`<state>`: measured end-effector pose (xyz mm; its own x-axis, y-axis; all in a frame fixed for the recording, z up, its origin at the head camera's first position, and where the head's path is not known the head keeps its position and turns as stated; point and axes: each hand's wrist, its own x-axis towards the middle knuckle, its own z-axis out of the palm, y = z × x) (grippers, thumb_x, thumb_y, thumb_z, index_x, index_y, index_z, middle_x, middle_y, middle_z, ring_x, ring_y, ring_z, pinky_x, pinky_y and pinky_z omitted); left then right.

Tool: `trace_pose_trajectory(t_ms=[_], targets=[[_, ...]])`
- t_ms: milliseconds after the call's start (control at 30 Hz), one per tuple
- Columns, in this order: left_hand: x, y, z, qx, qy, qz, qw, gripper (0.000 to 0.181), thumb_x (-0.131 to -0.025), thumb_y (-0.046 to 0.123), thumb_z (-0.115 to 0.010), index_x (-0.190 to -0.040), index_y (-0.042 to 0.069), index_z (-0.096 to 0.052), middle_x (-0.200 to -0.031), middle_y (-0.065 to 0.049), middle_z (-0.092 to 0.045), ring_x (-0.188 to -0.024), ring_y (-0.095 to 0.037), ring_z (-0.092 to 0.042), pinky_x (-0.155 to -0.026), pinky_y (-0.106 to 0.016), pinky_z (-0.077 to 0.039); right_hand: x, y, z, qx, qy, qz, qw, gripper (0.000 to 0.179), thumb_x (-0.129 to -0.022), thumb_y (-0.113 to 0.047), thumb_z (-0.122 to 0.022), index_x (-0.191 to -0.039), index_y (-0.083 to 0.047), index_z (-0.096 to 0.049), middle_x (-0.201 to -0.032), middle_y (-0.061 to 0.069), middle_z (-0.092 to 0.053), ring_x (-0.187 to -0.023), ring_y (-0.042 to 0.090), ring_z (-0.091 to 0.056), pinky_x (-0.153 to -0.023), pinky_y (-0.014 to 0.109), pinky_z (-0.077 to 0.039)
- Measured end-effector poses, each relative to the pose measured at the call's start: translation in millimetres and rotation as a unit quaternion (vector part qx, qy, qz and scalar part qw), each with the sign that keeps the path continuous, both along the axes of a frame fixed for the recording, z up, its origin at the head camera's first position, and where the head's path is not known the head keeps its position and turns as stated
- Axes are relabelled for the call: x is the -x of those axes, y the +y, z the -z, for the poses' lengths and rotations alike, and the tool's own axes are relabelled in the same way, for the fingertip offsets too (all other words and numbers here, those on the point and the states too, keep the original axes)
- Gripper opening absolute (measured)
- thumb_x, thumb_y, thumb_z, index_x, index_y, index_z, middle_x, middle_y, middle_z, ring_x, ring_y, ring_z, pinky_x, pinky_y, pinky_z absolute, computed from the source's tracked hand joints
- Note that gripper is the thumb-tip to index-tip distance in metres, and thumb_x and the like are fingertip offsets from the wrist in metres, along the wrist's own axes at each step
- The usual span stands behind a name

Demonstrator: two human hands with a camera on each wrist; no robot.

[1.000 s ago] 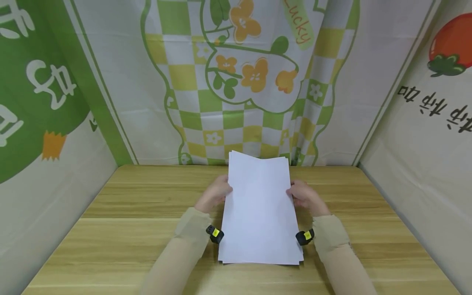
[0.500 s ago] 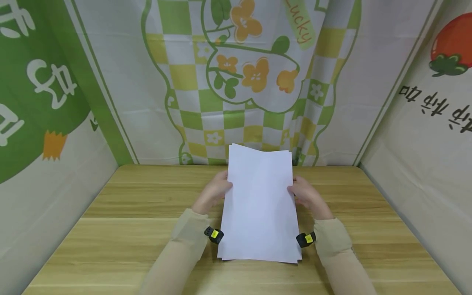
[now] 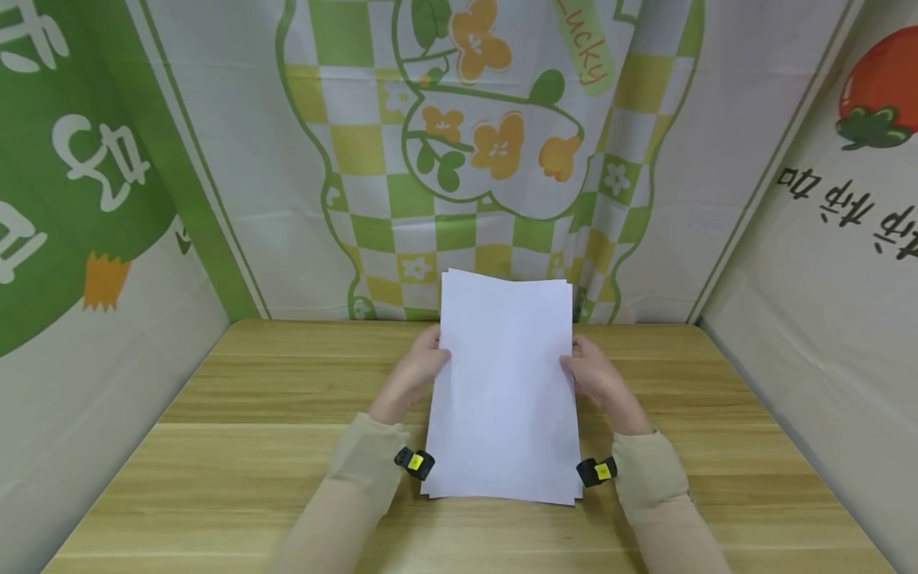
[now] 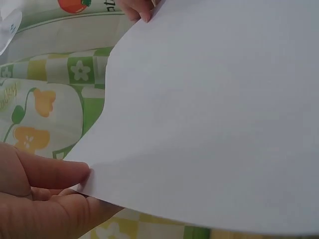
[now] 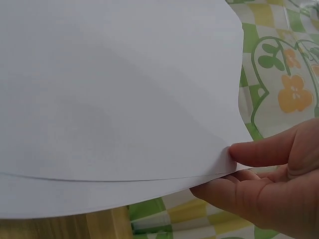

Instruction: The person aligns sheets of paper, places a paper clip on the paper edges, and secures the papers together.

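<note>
White sheets of paper [image 3: 505, 399], slightly out of line with each other at the corners, are held up above the wooden table. My left hand [image 3: 418, 367] pinches their left edge, thumb on the front and fingers behind. On the opposite edge my right hand [image 3: 597, 375] pinches them the same way. In the left wrist view the thumb of the left hand [image 4: 50, 191] presses the paper [image 4: 199, 109], which bows along its top edge. The right wrist view shows the right hand [image 5: 274, 174] gripping the paper [image 5: 114, 89], where a second sheet's edge sticks out below the first.
The wooden table [image 3: 237, 446] lies beneath the hands. A green and yellow checked curtain [image 3: 495, 231] hangs behind it, with printed cloth walls [image 3: 810, 319] on both sides. A black wrist camera [image 3: 416, 462] with a yellow mark sits on each wrist.
Both hands have raised the sheets slightly, so the top edge stands higher against the curtain. The hands have moved a little up and apart, still gripping both side edges.
</note>
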<state>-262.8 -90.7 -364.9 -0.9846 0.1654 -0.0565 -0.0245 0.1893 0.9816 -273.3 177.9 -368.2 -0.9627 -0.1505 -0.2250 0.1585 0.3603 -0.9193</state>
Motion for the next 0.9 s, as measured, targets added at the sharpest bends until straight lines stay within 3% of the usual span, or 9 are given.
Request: trace_pose_trajectory(t_ms=[233, 500, 633, 733, 833, 900], targets=[[-3.6, -0.7, -5.0, 0.003, 0.022, -0.013, 0.9997, 0.049, -0.094, -0.005, -0.036, -0.143, -0.001, -0.033, -0.132, -0.025, -0.048, -0.113, -0.037, -0.054, -0.096, -0.046, -0.046, -4.1, -1.3, -3.8, 0.02, 0.024, 0.003, 0.9995, 0.045, -0.101, -0.008, -0.032, -0.143, 0.005, -0.02, -0.142, 0.032, -0.035, -0.125, 0.043, -0.044, -0.096, 0.052, -0.045], [-9.6, 1.1, -10.0, 0.001, 0.051, -0.028, 0.9983, 0.039, -0.095, -0.002, -0.04, -0.133, -0.004, -0.043, -0.122, -0.025, -0.055, -0.104, -0.027, -0.055, -0.087, -0.036, -0.046, -11.1, -3.5, -10.0, 0.0, 0.075, 0.019, 0.997, 0.04, -0.102, -0.01, -0.033, -0.138, 0.006, -0.027, -0.138, 0.033, -0.04, -0.123, 0.04, -0.046, -0.096, 0.047, -0.045], [-11.8, 2.4, -12.0, -0.01, 0.057, -0.024, 0.998, 0.04, -0.097, -0.001, -0.04, -0.136, -0.002, -0.041, -0.13, -0.023, -0.052, -0.113, -0.029, -0.053, -0.097, -0.041, -0.043, -13.8, -3.4, -12.6, -0.013, 0.097, 0.036, 0.9945, 0.036, -0.101, -0.01, -0.036, -0.134, 0.005, -0.032, -0.129, 0.032, -0.049, -0.094, 0.029, -0.057, -0.074, 0.033, -0.05], [-14.0, 3.2, -14.4, -0.019, 0.058, -0.022, 0.9979, 0.042, -0.097, 0.001, -0.04, -0.14, 0.0, -0.037, -0.135, -0.023, -0.048, -0.12, -0.033, -0.05, -0.102, -0.047, -0.04, -15.6, -3.5, -14.4, -0.02, 0.109, 0.047, 0.9928, 0.034, -0.101, -0.011, -0.038, -0.131, 0.004, -0.035, -0.111, 0.028, -0.056, -0.067, 0.016, -0.048, -0.057, 0.026, -0.041], [-15.5, 4.7, -16.4, -0.026, 0.062, -0.025, 0.9974, 0.043, -0.097, 0.001, -0.04, -0.14, 0.0, -0.037, -0.135, -0.024, -0.048, -0.121, -0.034, -0.05, -0.101, -0.048, -0.041, -17.1, -3.5, -16.1, -0.021, 0.125, 0.051, 0.9906, 0.033, -0.1, -0.01, -0.038, -0.13, 0.005, -0.036, -0.105, 0.026, -0.057, -0.064, 0.013, -0.046, -0.056, 0.026, -0.04], [-16.1, 5.6, -17.4, -0.029, 0.066, -0.029, 0.997, 0.042, -0.097, 0.001, -0.041, -0.14, 0.001, -0.039, -0.134, -0.024, -0.05, -0.119, -0.034, -0.052, -0.1, -0.048, -0.042, -18.3, -3.5, -16.8, -0.022, 0.137, 0.051, 0.989, 0.033, -0.1, -0.009, -0.037, -0.13, 0.005, -0.036, -0.107, 0.028, -0.058, -0.072, 0.018, -0.052, -0.062, 0.027, -0.044]])
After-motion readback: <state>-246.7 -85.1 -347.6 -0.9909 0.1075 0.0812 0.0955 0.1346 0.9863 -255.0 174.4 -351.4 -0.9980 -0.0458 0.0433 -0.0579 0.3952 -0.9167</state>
